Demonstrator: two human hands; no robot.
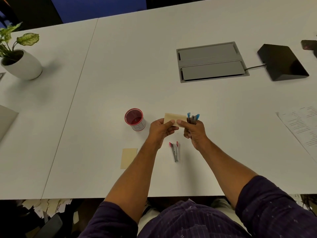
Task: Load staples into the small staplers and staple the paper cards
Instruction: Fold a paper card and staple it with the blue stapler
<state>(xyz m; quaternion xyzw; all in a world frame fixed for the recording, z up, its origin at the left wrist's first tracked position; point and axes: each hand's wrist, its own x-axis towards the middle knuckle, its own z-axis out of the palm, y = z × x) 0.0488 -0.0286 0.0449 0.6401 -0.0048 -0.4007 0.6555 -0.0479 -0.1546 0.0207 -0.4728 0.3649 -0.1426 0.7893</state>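
- Left hand (pixel 160 130): raised over the table (pixel 120 74), thumb and fingers pinching the left edge of a tan card (pixel 174 118).
- Right hand (pixel 194 132): thumb pinches the card's right edge; the other fingers wrap a blue stapler (pixel 193 118), its blue tips pointing away from the person.
- Card: held between both hands, off the table, touching the blue stapler on its right side.
- Red stapler (pixel 174 151): lies on the table just nearer the person than the hands, between the forearms, red end away.
- Second card (pixel 128 158): flat on the table, left of the left forearm.
- Red cup (pixel 135 119): upright, just left of the left hand.
- Farther out: potted plant (pixel 18 55) far left; grey cable hatch (pixel 211 61), black device (pixel 282 62) and printed sheet (pixel 301 127) to the right.
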